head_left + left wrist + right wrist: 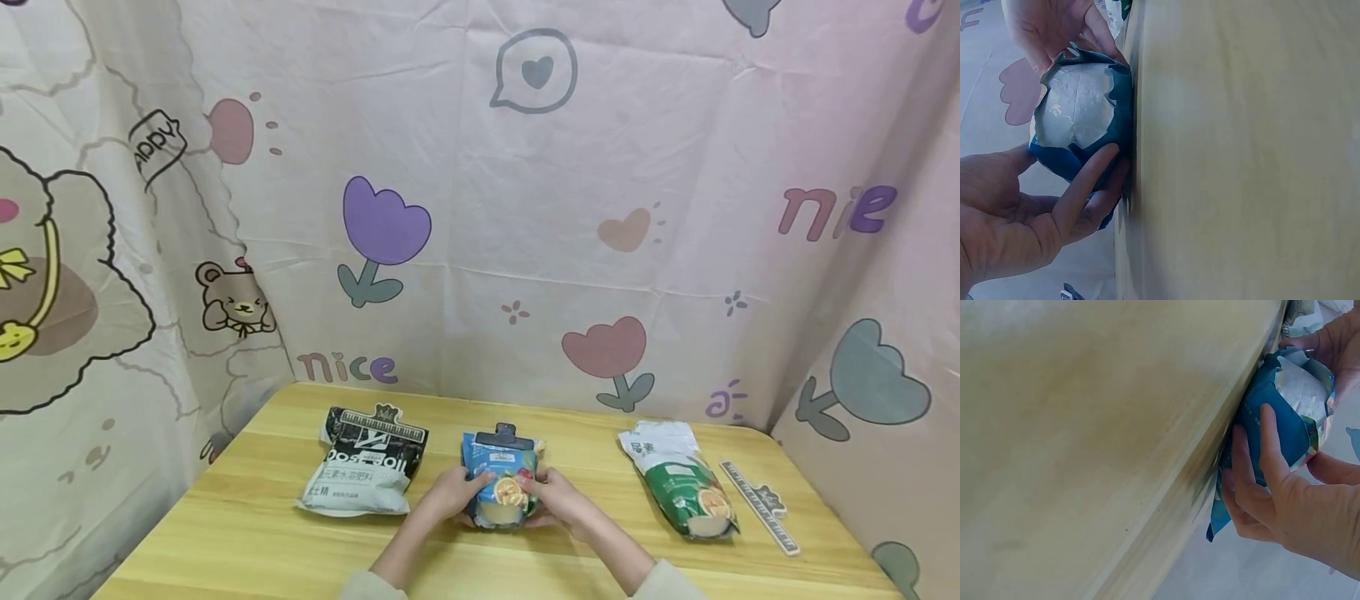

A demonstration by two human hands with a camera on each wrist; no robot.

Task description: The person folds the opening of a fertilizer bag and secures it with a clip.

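A blue bag [487,490] with an orange-slice print lies at the middle of the table, a dark clip [504,437] across its top. My left hand [450,493] grips its left side and my right hand [561,497] its right side, thumbs on the printed front. In the left wrist view, the bag's pale clear-looking base [1077,103] faces the camera, with fingers [1088,181] of the left hand curving under it. The right wrist view has the right-hand fingers [1269,444] against the bag's blue back. The fingers' undersides are hidden in the head view.
To the left lies a black and white bag [360,475] with a ruler-like clip [382,423] on its top. A green and white bag [675,479] lies to the right, beside a loose ruler-like clip [761,507]. Printed curtains [465,333] enclose the wooden table [247,475].
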